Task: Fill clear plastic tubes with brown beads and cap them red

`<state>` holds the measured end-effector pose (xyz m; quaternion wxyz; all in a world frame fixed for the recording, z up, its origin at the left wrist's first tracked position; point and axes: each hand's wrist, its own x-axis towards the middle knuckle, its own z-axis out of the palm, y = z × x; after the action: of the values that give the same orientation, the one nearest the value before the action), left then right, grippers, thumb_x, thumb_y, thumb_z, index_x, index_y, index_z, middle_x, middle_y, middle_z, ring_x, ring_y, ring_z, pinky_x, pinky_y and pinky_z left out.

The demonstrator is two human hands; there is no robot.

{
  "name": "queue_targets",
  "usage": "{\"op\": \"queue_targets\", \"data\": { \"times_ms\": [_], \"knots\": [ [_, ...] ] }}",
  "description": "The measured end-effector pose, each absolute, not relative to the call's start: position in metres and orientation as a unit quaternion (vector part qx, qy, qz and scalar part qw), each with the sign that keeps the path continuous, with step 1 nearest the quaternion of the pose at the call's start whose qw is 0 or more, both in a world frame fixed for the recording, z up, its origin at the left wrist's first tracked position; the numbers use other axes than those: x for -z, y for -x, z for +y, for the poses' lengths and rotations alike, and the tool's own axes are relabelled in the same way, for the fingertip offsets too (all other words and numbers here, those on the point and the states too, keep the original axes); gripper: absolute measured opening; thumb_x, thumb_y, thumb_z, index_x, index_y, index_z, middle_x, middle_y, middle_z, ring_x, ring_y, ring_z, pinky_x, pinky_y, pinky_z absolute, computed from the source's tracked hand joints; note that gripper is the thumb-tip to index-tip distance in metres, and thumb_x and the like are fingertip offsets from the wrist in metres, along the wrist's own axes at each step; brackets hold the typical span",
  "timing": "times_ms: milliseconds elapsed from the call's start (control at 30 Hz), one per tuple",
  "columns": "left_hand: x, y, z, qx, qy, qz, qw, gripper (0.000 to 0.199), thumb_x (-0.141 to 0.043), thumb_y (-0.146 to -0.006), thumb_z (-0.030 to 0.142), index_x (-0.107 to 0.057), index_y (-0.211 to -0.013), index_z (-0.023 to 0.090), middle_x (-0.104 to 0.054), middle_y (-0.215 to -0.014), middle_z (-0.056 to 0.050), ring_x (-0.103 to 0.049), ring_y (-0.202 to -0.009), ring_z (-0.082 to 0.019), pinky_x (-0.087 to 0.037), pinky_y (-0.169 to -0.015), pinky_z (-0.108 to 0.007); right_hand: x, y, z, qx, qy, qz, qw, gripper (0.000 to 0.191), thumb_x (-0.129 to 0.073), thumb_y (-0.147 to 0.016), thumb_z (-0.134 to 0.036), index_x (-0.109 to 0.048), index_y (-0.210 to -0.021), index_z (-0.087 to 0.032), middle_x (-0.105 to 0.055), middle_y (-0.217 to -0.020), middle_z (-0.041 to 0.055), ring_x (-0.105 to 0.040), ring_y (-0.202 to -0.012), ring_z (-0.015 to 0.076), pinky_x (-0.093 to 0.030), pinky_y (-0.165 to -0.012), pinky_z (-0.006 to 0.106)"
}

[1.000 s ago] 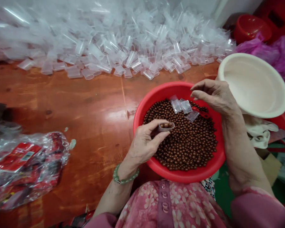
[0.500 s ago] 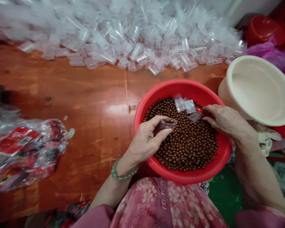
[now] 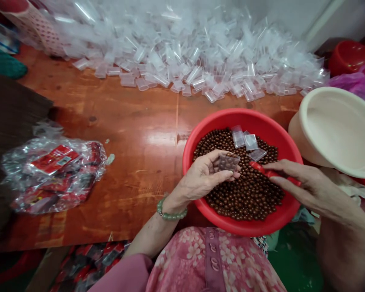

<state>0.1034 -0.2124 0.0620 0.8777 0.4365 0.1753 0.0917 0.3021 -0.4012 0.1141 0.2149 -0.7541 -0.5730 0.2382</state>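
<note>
A small clear plastic cup (image 3: 229, 162) is sitting in the person's left hand (image 3: 200, 178), and a few brown beads (image 3: 246, 198) are lying inside it. The left thumb and fingers are pressing together on the sides of the cup, holding it tight above the middle of the beads. The cup is short, and its long side is tilting a little.

The right hand (image 3: 310, 188) is reaching in from the right side. Its fingers (image 3: 287, 172) are closing around a thin red plastic piece (image 3: 261, 168), and they are not very far apart. The red piece is lying long ways, pointing left at the cup, and its tip is stopping just beside the cup. The left hand is nearer to the cup.

Under both hands, a red basin (image 3: 243, 115) is holding a big pile of beads. Three clear plastic bits (image 3: 251, 142) are lying on top of the pile. The basin is sitting near the close edge of a shiny wooden table (image 3: 140, 121). A cream basin (image 3: 304, 117) is tipping up just to the right of it. Many clear plastic cups (image 3: 185, 65) are piling up along the far side.
</note>
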Motion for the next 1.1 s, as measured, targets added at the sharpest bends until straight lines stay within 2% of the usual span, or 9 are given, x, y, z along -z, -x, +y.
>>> {"op": "queue_targets", "data": {
  "times_ms": [133, 333, 500, 567, 667, 767, 833, 933, 1100],
  "knots": [
    [-0.056, -0.105, -0.213, -0.113, -0.442, 0.17, 0.874, 0.039, -0.08, -0.077, 0.025, -0.062, -0.11, 0.017, -0.076, -0.1, -0.008, -0.075, -0.091, -0.018, -0.059, -0.085, -0.031, -0.117, -0.292, -0.387, -0.315, 0.677, -0.624, 0.229, 0.025, -0.058, -0.098, -0.034, -0.071, -0.117, -0.028, -0.075, -0.112, 0.0033, -0.071, -0.102, 0.0207, -0.057, -0.09, 0.03],
    [-0.06, -0.107, -0.213, -0.128, -0.507, 0.178, 0.833, 0.03, -0.079, -0.075, 0.023, -0.066, -0.101, 0.016, -0.075, -0.095, -0.004, -0.071, -0.084, -0.014, -0.056, -0.084, -0.026, -0.104, -0.278, -0.359, -0.237, 0.727, -0.53, 0.366, 0.023, -0.066, -0.093, -0.034, -0.073, -0.113, -0.025, -0.075, -0.107, 0.0044, -0.071, -0.095, 0.02, -0.056, -0.089, 0.032],
    [-0.063, -0.108, -0.215, -0.135, -0.527, 0.207, 0.813, 0.027, -0.076, -0.074, 0.022, -0.066, -0.099, 0.017, -0.071, -0.084, 0.0, -0.065, -0.074, -0.012, -0.054, -0.076, -0.025, -0.089, -0.257, -0.344, -0.253, 0.735, -0.409, 0.479, 0.021, -0.078, -0.083, -0.036, -0.075, -0.099, -0.023, -0.076, -0.089, 0.0027, -0.071, -0.076, 0.0184, -0.058, -0.071, 0.03],
    [-0.062, -0.108, -0.215, -0.158, -0.531, 0.222, 0.802, 0.026, -0.076, -0.074, 0.023, -0.065, -0.097, 0.017, -0.069, -0.083, 0.001, -0.064, -0.074, -0.011, -0.053, -0.076, -0.025, -0.087, -0.248, -0.339, -0.258, 0.727, -0.39, 0.503, 0.018, -0.077, -0.083, -0.036, -0.076, -0.093, -0.022, -0.077, -0.086, 0.0029, -0.071, -0.074, 0.0178, -0.059, -0.07, 0.029],
    [-0.059, -0.107, -0.215, -0.174, -0.541, 0.237, 0.788, 0.025, -0.076, -0.075, 0.026, -0.063, -0.095, 0.018, -0.067, -0.082, 0.001, -0.062, -0.072, -0.011, -0.052, -0.074, -0.025, -0.085, -0.239, -0.337, -0.243, 0.728, -0.407, 0.495, 0.018, -0.07, -0.089, -0.037, -0.077, -0.095, -0.022, -0.078, -0.092, 0.0042, -0.074, -0.081, 0.0195, -0.062, -0.078, 0.032],
    [-0.059, -0.106, -0.215, -0.176, -0.554, 0.242, 0.777, 0.024, -0.075, -0.076, 0.028, -0.063, -0.093, 0.018, -0.069, -0.084, 0.0, -0.063, -0.074, -0.013, -0.053, -0.074, -0.026, -0.086, -0.236, -0.34, -0.224, 0.735, -0.453, 0.452, 0.027, -0.057, -0.097, -0.037, -0.076, -0.109, -0.023, -0.078, -0.108, 0.0066, -0.074, -0.097, 0.0232, -0.061, -0.091, 0.037],
    [-0.06, -0.106, -0.214, -0.186, -0.56, 0.244, 0.77, 0.023, -0.075, -0.076, 0.028, -0.064, -0.093, 0.018, -0.07, -0.084, -0.001, -0.064, -0.076, -0.013, -0.053, -0.075, -0.026, -0.085, -0.236, -0.342, -0.203, 0.73, -0.501, 0.419, 0.031, -0.06, -0.096, -0.036, -0.072, -0.121, -0.022, -0.075, -0.118, 0.0083, -0.073, -0.105, 0.0252, -0.059, -0.096, 0.039],
    [-0.059, -0.106, -0.212, -0.206, -0.582, 0.247, 0.747, 0.021, -0.076, -0.076, 0.028, -0.066, -0.092, 0.018, -0.068, -0.082, 0.0, -0.063, -0.075, -0.013, -0.052, -0.074, -0.025, -0.083, -0.237, -0.344, -0.151, 0.715, -0.566, 0.382, 0.039, -0.069, -0.09, -0.031, -0.067, -0.127, -0.019, -0.074, -0.119, 0.01, -0.073, -0.105, 0.0248, -0.059, -0.095, 0.036],
    [-0.058, -0.104, -0.211, -0.183, -0.601, 0.216, 0.747, 0.02, -0.075, -0.079, 0.028, -0.067, -0.095, 0.018, -0.069, -0.084, -0.001, -0.065, -0.077, -0.014, -0.053, -0.076, -0.027, -0.09, -0.248, -0.343, -0.18, 0.724, -0.561, 0.359, 0.027, -0.06, -0.096, -0.027, -0.067, -0.121, -0.023, -0.074, -0.114, 0.0076, -0.072, -0.1, 0.0216, -0.058, -0.092, 0.034]
  ]
}}
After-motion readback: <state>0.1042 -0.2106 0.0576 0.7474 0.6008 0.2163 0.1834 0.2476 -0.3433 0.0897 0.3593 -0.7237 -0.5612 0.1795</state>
